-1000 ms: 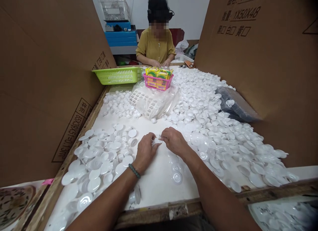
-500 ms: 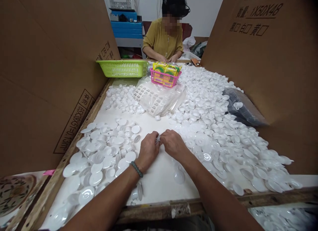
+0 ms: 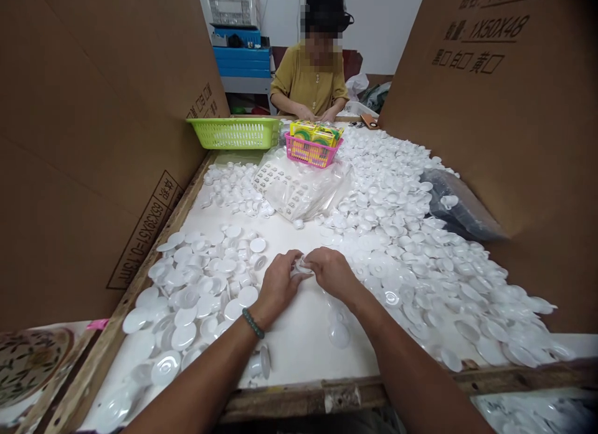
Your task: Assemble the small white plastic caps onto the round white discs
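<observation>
Both of my hands meet over the middle of the white tabletop (image 3: 299, 334). My left hand (image 3: 279, 278), with a bead bracelet at the wrist, curls its thumb and fingers around a small white plastic piece (image 3: 301, 267). On the other side of that piece, my right hand (image 3: 329, 271) pinches it with the fingertips. Its exact shape is partly hidden by my fingers. Left of my hands spreads a pile of round white plastic discs (image 3: 185, 335). A heap of white plastic cup-shaped pieces (image 3: 402, 235) covers the right side. One translucent piece (image 3: 339, 334) lies below my right wrist.
Tall cardboard sheets (image 3: 495, 141) wall both sides. A green basket (image 3: 236, 135), a pink basket (image 3: 311, 154) of yellow boxes and a clear plastic bag (image 3: 294, 188) sit farther back. Across the table a person (image 3: 311, 79) works with their hands. A wooden rim (image 3: 299, 400) edges the front.
My left hand has opened its grip a little, so more of the white piece shows between my hands. My right hand has turned slightly inward. The camera view has shifted a little.
</observation>
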A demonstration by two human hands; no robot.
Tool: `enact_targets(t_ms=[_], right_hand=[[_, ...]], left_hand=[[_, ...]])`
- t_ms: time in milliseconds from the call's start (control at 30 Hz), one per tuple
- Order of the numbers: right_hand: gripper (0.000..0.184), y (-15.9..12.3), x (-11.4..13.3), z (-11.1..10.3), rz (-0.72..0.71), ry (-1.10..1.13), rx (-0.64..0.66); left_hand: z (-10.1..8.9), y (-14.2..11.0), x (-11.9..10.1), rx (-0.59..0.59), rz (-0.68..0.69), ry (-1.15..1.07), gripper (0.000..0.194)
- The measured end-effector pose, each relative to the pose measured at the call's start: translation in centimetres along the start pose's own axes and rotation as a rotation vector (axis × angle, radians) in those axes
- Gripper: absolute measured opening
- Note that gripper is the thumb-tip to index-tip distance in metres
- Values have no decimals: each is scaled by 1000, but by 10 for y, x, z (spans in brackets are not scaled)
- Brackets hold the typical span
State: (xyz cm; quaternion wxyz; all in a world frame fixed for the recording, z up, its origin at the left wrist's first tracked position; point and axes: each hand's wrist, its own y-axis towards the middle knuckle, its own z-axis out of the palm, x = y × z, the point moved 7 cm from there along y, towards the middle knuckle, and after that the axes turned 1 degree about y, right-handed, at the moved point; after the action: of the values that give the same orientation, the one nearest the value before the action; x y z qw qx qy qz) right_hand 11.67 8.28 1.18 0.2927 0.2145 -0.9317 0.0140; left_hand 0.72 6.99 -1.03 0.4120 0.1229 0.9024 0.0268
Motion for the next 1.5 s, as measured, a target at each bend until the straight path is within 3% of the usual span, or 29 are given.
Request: enact_targets(t_ms=[133,267,433,533,633,800,967,1200,1267,1333,1500], right_hand=[[22,-1,-15,-2,181,340,9],[23,-4,-11,-5,141,465,71],[26,-8,1,1,-60,275,149],[22,-8,3,6,-95,91,154],[8,-5,5,6,-92,24,149],[17,-1,2,2,53,44,185],[15,-4,2,2,65,48,138],[29,6,-10,-8,16,134,-158],[28,7,-9,-12,17,134,-181],[24,6,-8,-13,32,153,-145],[17,-3,-2,2,59,216,101]], left_hand=[[-9,5,-3,23,-53,-107,24],[-14,4,0,87,-242,-188,21],[-3,-4,17,142,-521,-449,21],[6,-7,27,160,-659,-641,22],[10,-7,32,180,-724,-694,28],[10,-3,31,233,-690,-623,41],[11,-5,31,248,-587,-669,36],[-12,25,29,4,-446,-673,32],[-17,32,25,-32,-427,-642,29],[-19,32,22,-26,-435,-620,28],[-6,7,26,111,-493,-607,24]])
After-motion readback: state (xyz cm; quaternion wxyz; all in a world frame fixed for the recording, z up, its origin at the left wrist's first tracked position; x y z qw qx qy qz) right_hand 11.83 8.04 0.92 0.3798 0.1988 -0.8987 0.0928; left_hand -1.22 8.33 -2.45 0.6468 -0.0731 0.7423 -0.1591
